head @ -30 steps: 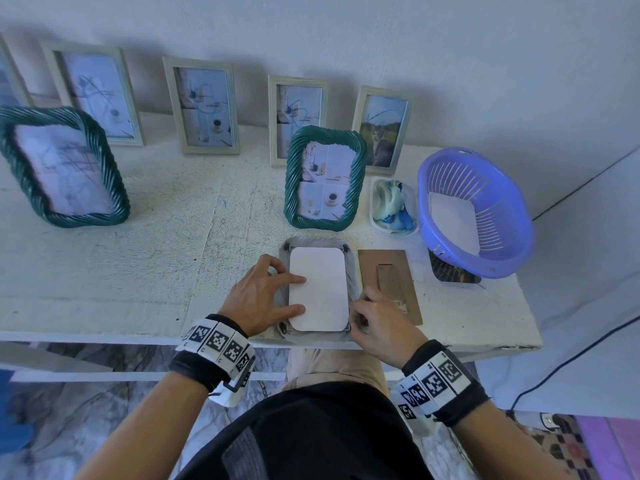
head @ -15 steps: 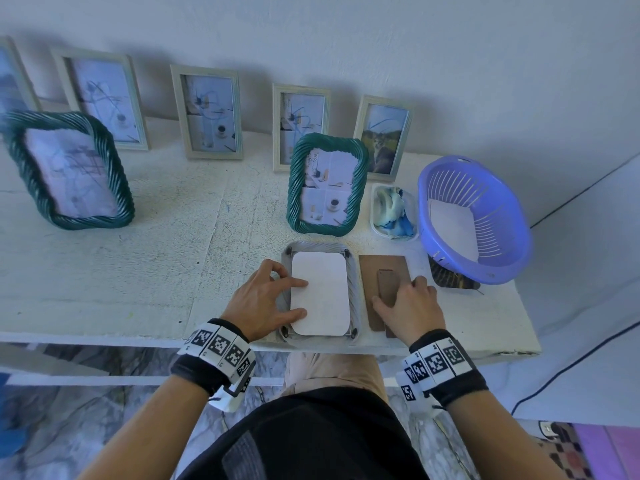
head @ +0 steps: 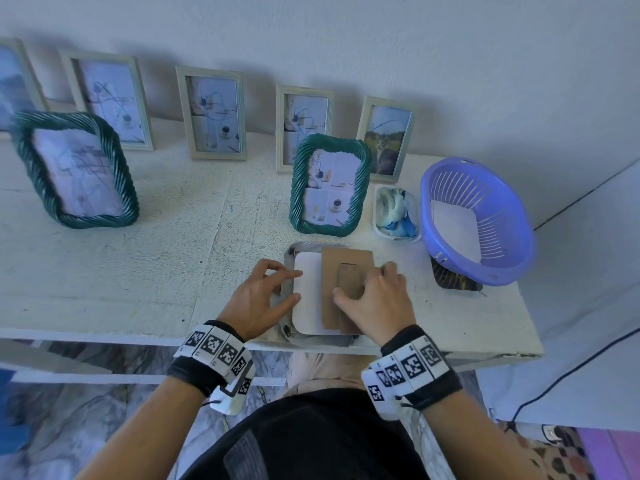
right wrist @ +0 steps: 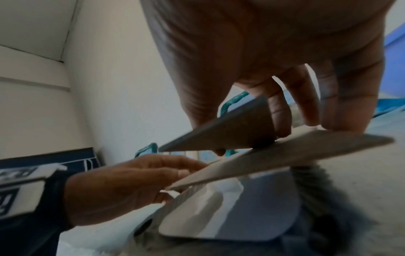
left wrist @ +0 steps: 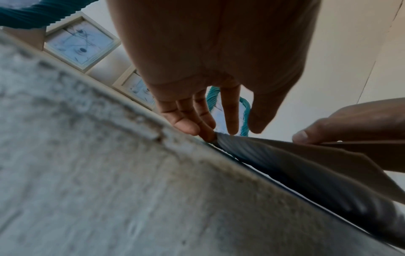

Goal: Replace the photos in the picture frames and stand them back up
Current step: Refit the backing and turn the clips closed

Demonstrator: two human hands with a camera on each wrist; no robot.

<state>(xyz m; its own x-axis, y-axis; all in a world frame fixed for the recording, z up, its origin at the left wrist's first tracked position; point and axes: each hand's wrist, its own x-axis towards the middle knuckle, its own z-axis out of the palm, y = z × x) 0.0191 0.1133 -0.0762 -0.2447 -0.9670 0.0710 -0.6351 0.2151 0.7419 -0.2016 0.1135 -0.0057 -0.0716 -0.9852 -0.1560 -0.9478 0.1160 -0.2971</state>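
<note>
While the left hand [head: 261,299] rests on the left rim of the face-down picture frame [head: 289,258] with its fingers loosely spread, index tip and thumb touching the white photo back [head: 306,299] that lies in the frame, the right hand [head: 375,299] grips the brown cardboard backing board [head: 346,268] and holds it tilted over the right part of the photo. In the right wrist view the thumb and fingers [right wrist: 280,110] pinch the board's fold-out stand, and the board's lower edge slants down toward the left hand's fingertips. The frame lies at the near edge of the white tabletop [head: 173,265], right of its middle. Just behind it a green rope-edged frame [head: 329,185] stands upright, and another [head: 74,171] stands toward the left edge. Four pale wooden frames [head: 214,114] lean against the wall [head: 381,39] along the far edge. Near the right edge a purple plastic basket [head: 485,268] sits tilted, with a small clear tub of blue and white cloth [head: 394,213] between it and the green frame. A dark cable [head: 571,372] hangs beyond the right edge.
</note>
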